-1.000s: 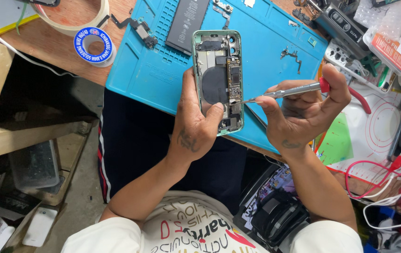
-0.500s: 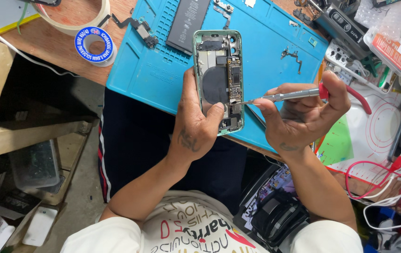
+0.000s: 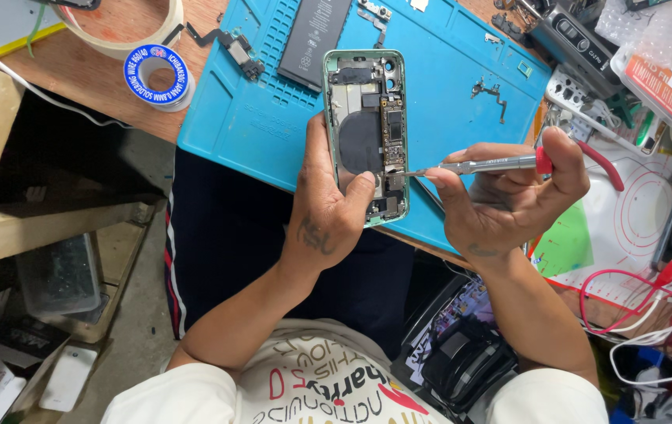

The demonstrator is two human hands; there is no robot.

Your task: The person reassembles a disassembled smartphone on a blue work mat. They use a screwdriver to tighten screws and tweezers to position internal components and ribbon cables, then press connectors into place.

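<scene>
With the left hand (image 3: 328,216) clamped around the opened phone (image 3: 367,133) on the blue mat (image 3: 462,86), right-hand fingers (image 3: 501,196) pinching a screwdriver (image 3: 485,166) could slip and gouge the board.

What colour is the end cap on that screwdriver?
Red, on the slim silver metal screwdriver in the right hand; the head view shows it.

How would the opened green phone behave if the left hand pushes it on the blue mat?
The opened phone is a flat, rigid frame, so it would probably slide rather than roll or tip. The blue mat looks rubbery and may resist sliding. Its exposed boards look fragile, and the screwdriver tip rests among them, so a push could scratch parts.
</scene>
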